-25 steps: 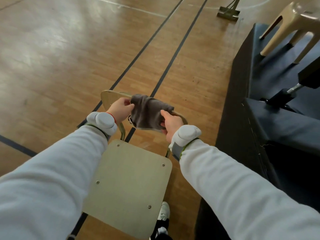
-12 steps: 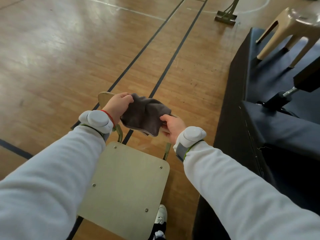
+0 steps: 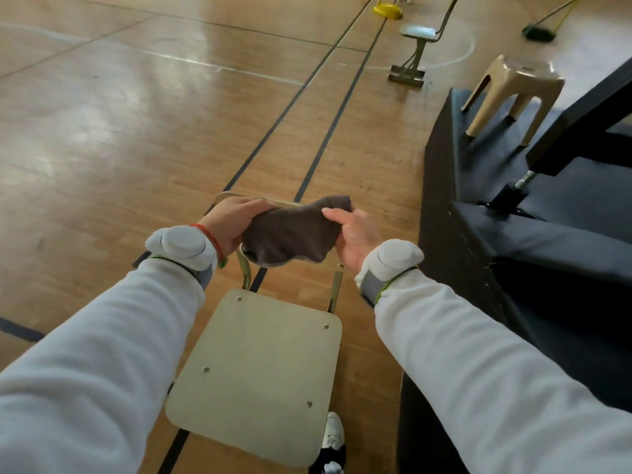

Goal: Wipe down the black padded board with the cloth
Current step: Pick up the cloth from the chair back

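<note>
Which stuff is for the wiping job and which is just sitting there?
For the job: the cloth, gripped by the left hand and the right hand; the black padded board on the right.
Just there: the chair below the hands; the beige stool standing on the board; the yellow object far off.

The dark grey cloth (image 3: 290,234) sags bunched at centre, pinched at its 2 ends; the black padded board (image 3: 564,244) lies right.
</note>
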